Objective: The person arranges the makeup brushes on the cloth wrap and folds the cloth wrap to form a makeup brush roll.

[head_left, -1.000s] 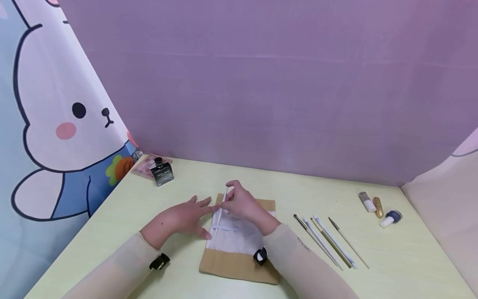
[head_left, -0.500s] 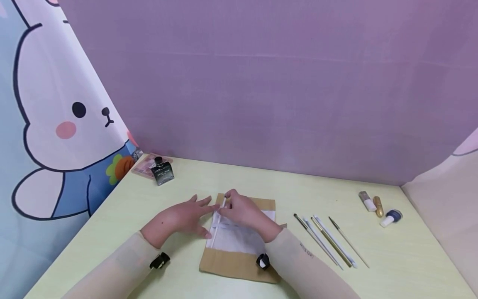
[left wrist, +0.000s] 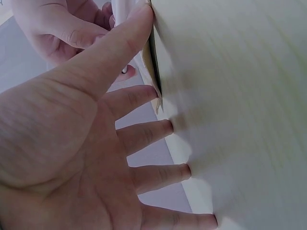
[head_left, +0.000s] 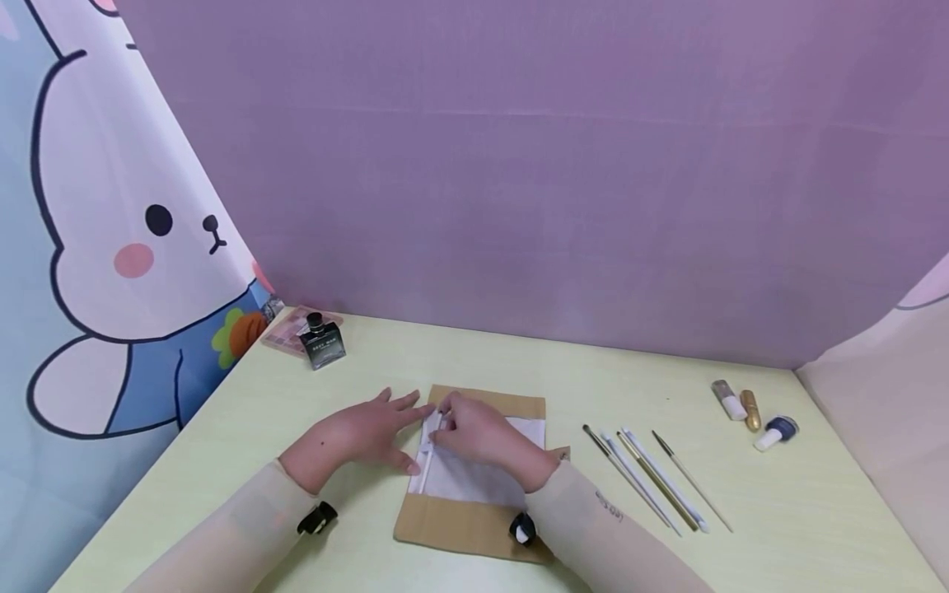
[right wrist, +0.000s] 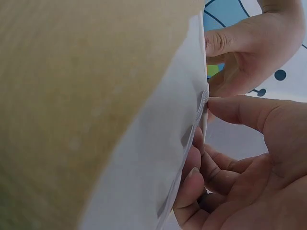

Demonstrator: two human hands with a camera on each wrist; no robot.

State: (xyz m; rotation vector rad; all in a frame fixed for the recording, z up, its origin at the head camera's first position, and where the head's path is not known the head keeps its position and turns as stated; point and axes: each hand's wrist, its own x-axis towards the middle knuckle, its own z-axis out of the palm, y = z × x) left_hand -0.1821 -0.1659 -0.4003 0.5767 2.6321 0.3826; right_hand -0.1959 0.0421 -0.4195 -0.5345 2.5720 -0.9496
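Hands at the pouch's left edge.
My left hand [head_left: 348,435] lies flat on the table [head_left: 222,461], fingers straight, touching the brown pouch [head_left: 474,527] mid-table; my right hand [head_left: 485,432] pinches a thin white stick [head_left: 426,461] against its white panel.

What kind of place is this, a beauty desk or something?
Probably a makeshift tabletop set for cosmetics work: a pale yellow table with slim makeup brushes, small polish bottles and an eyeshadow palette, ringed by a purple backdrop and a cartoon-bunny curtain.
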